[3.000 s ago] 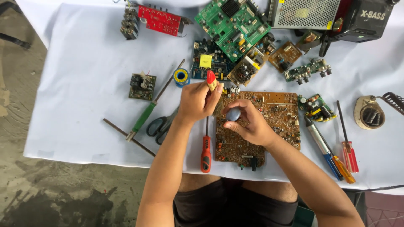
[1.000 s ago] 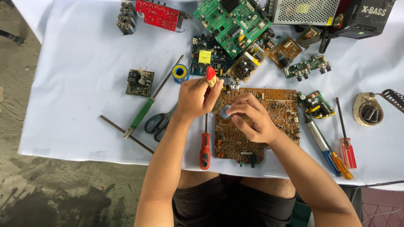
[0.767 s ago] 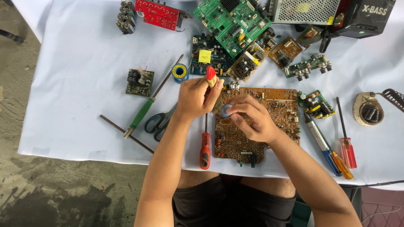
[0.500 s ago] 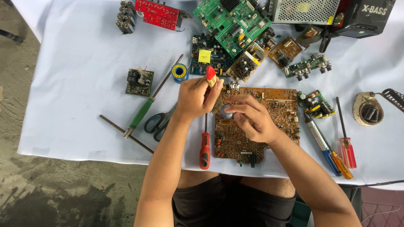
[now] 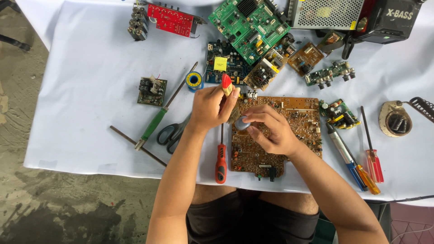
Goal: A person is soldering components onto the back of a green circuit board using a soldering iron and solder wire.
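The left hand [image 5: 211,105] has its grip closed on a red-handled brush [image 5: 227,84]. The right hand [image 5: 270,132] pinches a small grey part [image 5: 243,123] over the brown circuit board [image 5: 302,118] on the counter [image 5: 90,81].

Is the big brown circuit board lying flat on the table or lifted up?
Flat. The brown circuit board rests on the white cloth; the right hand lies on it.

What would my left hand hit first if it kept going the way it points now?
Likely the small blue circuit board with the yellow square, just past the left hand and its red-tipped brush; depth is unclear.
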